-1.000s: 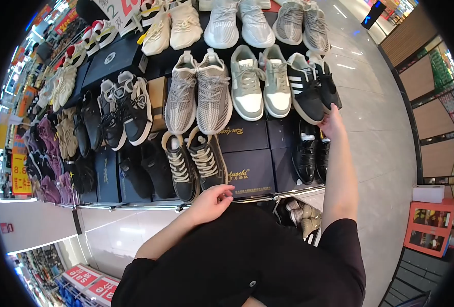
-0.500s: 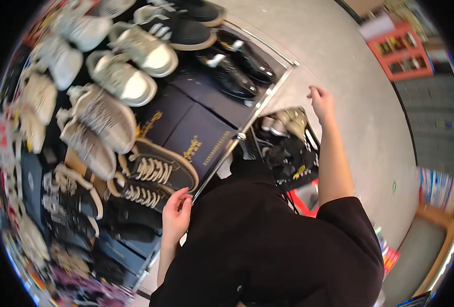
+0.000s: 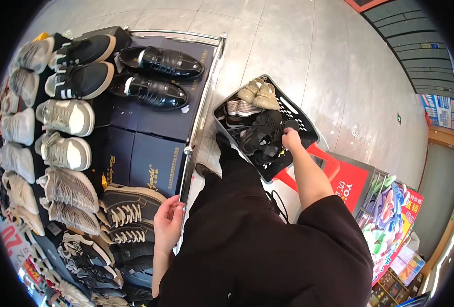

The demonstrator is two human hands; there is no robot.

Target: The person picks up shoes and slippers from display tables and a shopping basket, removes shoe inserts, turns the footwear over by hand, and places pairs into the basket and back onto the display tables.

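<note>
My right hand (image 3: 290, 139) reaches down into a black plastic shopping basket (image 3: 302, 115) on the floor. Its fingers are closed on a black shoe (image 3: 291, 125) at the basket's right side. More black shoes (image 3: 261, 134) lie heaped beside it, with beige shoes (image 3: 259, 94) and a checkered pair (image 3: 241, 108) toward the far end. My left hand (image 3: 168, 221) hangs at the metal-edged shoe display, fingers slightly bent and apart, nothing in it. Close to it sit dark lace-up shoes with cream laces (image 3: 127, 215).
The display's chrome rail (image 3: 198, 120) runs along my left. Shiny black dress shoes (image 3: 158, 92) stand on dark shoe boxes (image 3: 155, 163). The basket's red handles (image 3: 325, 158) fold out toward a red sign (image 3: 347, 179) and a wire bin of colourful slippers (image 3: 385, 210).
My right hand has gone from free air above the floor down into the basket and closed on a black shoe. The view has turned, bringing the basket nearer the middle.
</note>
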